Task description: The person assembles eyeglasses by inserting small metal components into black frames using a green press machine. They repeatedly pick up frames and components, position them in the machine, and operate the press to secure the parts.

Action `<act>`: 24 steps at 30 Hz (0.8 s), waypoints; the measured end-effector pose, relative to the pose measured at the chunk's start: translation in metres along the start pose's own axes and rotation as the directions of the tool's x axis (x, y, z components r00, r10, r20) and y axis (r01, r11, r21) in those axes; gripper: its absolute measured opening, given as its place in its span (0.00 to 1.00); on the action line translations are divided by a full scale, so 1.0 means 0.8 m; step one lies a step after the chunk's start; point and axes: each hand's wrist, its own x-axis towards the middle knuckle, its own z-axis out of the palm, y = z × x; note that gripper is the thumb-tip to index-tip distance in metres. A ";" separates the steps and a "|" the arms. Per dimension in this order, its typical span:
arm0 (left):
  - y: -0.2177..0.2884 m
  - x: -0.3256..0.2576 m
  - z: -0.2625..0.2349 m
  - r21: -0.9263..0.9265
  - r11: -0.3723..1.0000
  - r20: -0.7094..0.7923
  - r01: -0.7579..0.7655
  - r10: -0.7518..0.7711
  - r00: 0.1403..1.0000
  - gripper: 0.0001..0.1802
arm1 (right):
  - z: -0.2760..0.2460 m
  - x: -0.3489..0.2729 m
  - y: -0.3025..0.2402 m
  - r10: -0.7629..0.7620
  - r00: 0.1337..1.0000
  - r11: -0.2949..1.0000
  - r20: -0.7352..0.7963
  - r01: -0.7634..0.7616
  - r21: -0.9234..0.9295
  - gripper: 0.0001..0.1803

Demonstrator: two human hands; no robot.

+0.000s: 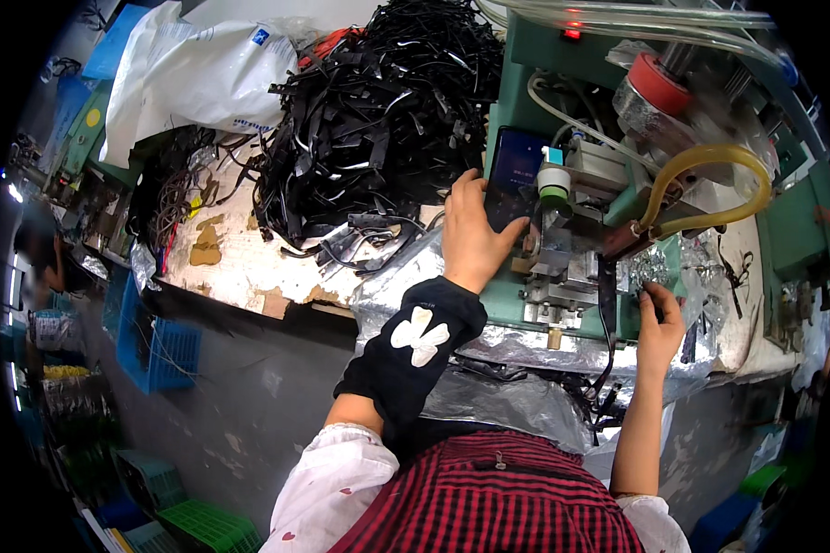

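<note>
My left hand (471,234) lies beside a dark smartphone (515,175) propped against the green machine (516,88). Its fingers point up along the phone's left edge, and the thumb is spread across near its lower end. At the machine's right front, my right hand (660,330) has thumb and forefinger drawn together; a small dark bit shows at the tips, too small to name. A black strap (607,309) hangs from the metal fixture (563,267) between my hands. A black sleeve cover (433,336) with a white flower-like patch wraps my left forearm.
A big heap of black straps (378,129) covers the bench left of the machine, near a white plastic bag (194,78). A yellowish hose (756,170) loops at the machine's right. Silvery sheeting (387,300) lines the bench front. Blue crates (171,350) stand on the floor.
</note>
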 end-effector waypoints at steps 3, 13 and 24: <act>-0.006 0.003 -0.007 -0.086 0.996 0.030 0.018 -0.015 0.999 0.35 | 0.001 0.000 -0.001 0.040 0.999 0.999 -0.028 -0.040 0.025 0.10; -0.012 0.013 -0.010 -0.008 0.997 -0.002 -0.072 0.072 0.997 0.30 | -0.005 -0.003 -0.004 0.020 0.997 0.999 -0.077 -0.017 0.038 0.10; -0.002 0.021 -0.014 -0.033 0.999 0.029 0.034 -0.033 0.999 0.39 | -0.009 -0.008 -0.007 0.037 0.997 0.995 -0.075 -0.030 0.095 0.10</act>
